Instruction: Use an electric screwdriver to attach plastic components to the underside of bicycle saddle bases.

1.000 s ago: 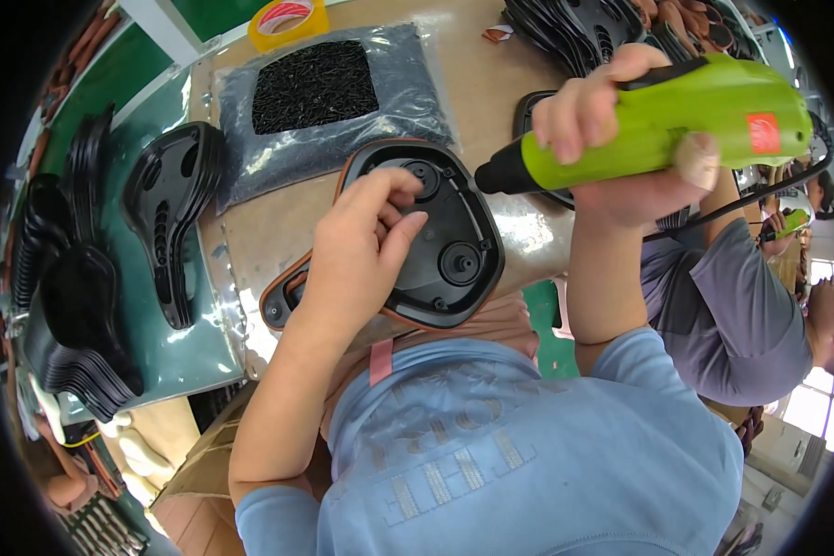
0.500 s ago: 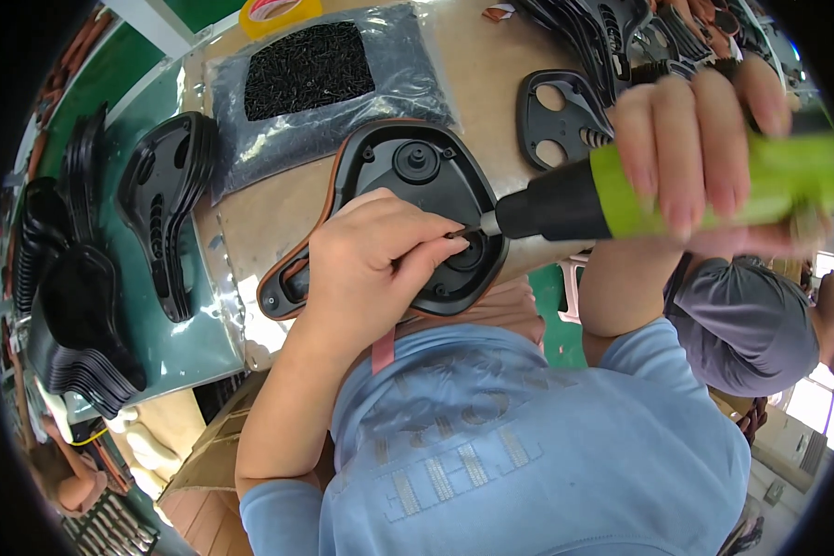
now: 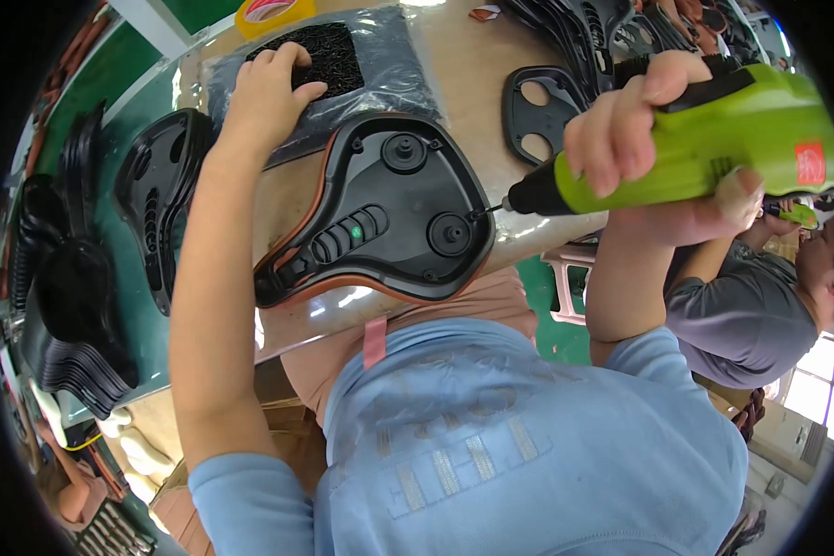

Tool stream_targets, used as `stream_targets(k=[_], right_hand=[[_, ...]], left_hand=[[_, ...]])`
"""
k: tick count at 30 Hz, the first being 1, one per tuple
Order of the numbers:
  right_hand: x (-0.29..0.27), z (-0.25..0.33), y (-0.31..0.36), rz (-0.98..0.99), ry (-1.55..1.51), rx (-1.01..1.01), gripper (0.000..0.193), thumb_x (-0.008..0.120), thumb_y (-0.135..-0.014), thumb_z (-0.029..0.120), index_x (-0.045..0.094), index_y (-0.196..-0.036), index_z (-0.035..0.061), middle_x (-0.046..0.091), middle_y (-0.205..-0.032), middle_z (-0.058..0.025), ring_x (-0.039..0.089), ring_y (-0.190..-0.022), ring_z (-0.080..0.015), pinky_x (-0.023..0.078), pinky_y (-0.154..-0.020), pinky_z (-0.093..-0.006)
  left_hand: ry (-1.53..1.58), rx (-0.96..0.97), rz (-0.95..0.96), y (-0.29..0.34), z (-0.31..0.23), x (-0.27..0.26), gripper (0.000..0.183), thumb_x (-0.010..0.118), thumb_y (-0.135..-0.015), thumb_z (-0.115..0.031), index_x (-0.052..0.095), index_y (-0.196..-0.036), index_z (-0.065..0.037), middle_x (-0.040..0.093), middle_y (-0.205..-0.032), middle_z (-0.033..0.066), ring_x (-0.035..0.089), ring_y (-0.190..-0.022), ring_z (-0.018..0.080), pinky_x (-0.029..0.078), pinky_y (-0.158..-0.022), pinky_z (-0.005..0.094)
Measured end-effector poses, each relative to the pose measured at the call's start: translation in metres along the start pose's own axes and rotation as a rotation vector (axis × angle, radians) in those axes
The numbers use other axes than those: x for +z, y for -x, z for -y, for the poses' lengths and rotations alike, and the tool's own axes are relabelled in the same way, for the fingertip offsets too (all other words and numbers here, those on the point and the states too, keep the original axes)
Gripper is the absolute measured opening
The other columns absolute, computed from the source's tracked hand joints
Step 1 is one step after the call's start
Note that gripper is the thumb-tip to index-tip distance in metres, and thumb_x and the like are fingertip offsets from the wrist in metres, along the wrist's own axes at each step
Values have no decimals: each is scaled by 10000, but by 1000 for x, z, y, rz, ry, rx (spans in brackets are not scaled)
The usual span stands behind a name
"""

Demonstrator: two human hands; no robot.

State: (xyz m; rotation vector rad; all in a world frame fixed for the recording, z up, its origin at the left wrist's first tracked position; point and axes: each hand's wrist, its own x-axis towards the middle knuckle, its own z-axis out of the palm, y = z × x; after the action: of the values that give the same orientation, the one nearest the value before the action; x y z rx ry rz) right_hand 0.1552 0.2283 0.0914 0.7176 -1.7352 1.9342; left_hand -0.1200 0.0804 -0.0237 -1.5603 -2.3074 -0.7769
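A bicycle saddle (image 3: 403,190) lies underside up on the table, its black plastic base edged with brown cover. My right hand (image 3: 635,125) is wrapped round a green electric screwdriver (image 3: 676,153). The tool's thin bit reaches the saddle's right rim, at a screw hole near a round boss. My left hand (image 3: 269,97) reaches over the clear plastic bag (image 3: 394,60), thumb and fingers apart, fingertips at the small black screws (image 3: 338,65) in its opening. Whether a screw sits between those fingertips I cannot see.
Stacked black saddle bases (image 3: 162,190) stand left, with more piles (image 3: 79,306) at the far left. A flat black plate with holes (image 3: 537,111) lies behind the screwdriver. Yellow tape (image 3: 273,14) rests at the back. A co-worker in grey (image 3: 746,310) sits at right, near a pink stool (image 3: 565,287).
My left hand has left the saddle's right rim and moved back and left to the screws. The screwdriver has shifted slightly, its bit still at that rim.
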Motion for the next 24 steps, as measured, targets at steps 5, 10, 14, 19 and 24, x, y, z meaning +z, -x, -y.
stream_targets(k=[5, 10, 14, 19, 24], right_hand=[[6, -3, 5, 69, 47, 16, 693, 587, -771, 510, 344, -1145, -20, 518, -745, -77, 545, -634, -194, 425, -617, -349], [18, -4, 7, 42, 36, 63, 729, 676, -738, 487, 349, -1135, -31, 531, -751, -93, 556, -644, -200, 440, -555, -321], [9, -2, 6, 59, 84, 219, 760, 767, -673, 450, 370, -1113, -27, 549, -765, -110, 566, -676, -211, 454, -562, -329], [15, -14, 2, 156, -64, 239, 714, 811, -617, 438, 419, -1024, 2, 563, -735, -107, 568, -624, -224, 461, -539, -334], [8, -31, -4, 273, -196, 216, 695, 814, -604, 429, 431, -997, 2, 565, -714, -102, 570, -613, -218, 465, -528, -325]], left_hand=[[202, -117, 265, -13, 8, -7, 193, 664, -738, -163, 551, -758, -8, 543, -725, 149, 528, -722, 306, 408, -666, 367], [669, -402, 50, -2, -13, -19, 108, 603, -826, -149, 607, -794, -46, 615, -726, 15, 552, -672, 101, 415, -582, 236], [1041, -392, 88, 26, -93, -33, 83, 594, -827, -113, 642, -841, -48, 615, -749, -19, 550, -680, 48, 430, -592, 189], [1089, -429, 260, 73, -128, -28, 61, 641, -786, -49, 638, -844, -29, 606, -712, -7, 523, -619, 32, 432, -568, 189], [1030, -332, 241, 77, -126, -27, 88, 661, -761, -26, 575, -772, -13, 557, -650, -4, 480, -553, 43, 408, -513, 201]])
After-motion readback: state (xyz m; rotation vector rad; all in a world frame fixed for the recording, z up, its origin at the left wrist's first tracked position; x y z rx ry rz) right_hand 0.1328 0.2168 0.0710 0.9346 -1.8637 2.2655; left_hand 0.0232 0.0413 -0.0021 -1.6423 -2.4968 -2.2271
